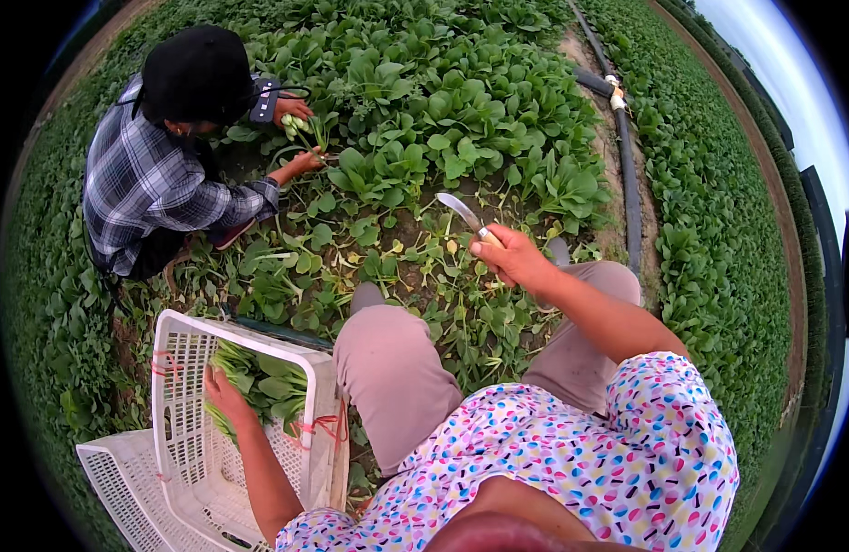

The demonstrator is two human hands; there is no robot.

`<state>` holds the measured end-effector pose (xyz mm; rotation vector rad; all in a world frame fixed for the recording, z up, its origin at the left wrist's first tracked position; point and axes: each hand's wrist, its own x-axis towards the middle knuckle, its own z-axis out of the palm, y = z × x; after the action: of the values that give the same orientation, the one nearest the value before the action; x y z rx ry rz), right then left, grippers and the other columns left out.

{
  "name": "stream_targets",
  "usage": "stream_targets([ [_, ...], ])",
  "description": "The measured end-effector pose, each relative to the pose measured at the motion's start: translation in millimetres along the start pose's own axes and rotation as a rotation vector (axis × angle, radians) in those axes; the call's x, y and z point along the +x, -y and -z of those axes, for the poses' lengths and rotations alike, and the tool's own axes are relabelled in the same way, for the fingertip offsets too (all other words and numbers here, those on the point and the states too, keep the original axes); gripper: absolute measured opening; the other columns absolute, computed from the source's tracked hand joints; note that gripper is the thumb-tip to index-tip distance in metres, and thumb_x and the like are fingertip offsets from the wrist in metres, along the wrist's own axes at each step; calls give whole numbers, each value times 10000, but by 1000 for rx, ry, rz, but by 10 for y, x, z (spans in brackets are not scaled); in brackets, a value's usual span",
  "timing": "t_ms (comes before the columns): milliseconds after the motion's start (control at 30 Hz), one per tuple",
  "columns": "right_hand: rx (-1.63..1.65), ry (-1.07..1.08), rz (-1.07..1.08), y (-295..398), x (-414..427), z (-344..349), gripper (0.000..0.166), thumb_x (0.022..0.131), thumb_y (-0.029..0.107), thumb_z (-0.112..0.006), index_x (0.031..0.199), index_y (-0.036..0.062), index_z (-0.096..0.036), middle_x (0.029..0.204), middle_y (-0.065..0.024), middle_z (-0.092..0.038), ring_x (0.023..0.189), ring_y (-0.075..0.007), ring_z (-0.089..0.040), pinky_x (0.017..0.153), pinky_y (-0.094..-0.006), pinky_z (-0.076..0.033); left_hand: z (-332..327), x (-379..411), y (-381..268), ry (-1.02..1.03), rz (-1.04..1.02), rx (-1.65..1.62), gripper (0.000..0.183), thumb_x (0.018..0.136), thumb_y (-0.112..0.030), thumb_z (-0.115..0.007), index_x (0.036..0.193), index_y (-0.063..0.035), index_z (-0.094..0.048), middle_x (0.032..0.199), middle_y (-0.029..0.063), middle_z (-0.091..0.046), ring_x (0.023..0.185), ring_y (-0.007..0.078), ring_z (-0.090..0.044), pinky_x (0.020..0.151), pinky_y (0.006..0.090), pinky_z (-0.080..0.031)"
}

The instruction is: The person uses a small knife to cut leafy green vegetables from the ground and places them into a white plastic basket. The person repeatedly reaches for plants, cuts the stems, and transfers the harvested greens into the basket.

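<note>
My right hand grips the pale handle of a curved-blade harvesting knife. The blade points up and to the left, above cut stems and loose leaves on the soil. My left hand reaches inside a white plastic crate at my left. It is against a bunch of leafy greens there; its fingers are partly hidden, so I cannot tell whether they grip the greens. Beyond the knife stand uncut leafy green plants, which look like bok choy.
A co-worker in a plaid shirt crouches at the far left, holding cut greens. Another white crate lies beside mine. A black irrigation pipe with a white fitting runs along the bed's right side.
</note>
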<state>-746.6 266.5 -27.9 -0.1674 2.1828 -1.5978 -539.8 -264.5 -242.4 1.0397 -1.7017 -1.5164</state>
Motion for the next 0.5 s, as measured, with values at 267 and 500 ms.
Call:
stream_targets([
  [267,162,-176,178,322,-277,1076,256,949,312,-667,967,85,-551,630,19,-494,420,-54,-397,365,-245,-299,-1113,172,-258,30,143,-219,610,822,-189,-666,1361,-51,-417,1223,168,-497,1079,309,-514,942,480,-432],
  [500,414,-355,228,59,-752,1610,232,952,282,-656,950,90,-525,630,20,-485,374,-64,-367,352,-246,-267,-1458,0,-669,-166,247,-354,194,606,-101,-544,727,-33,-408,850,143,-497,711,307,-495,729,420,-484],
])
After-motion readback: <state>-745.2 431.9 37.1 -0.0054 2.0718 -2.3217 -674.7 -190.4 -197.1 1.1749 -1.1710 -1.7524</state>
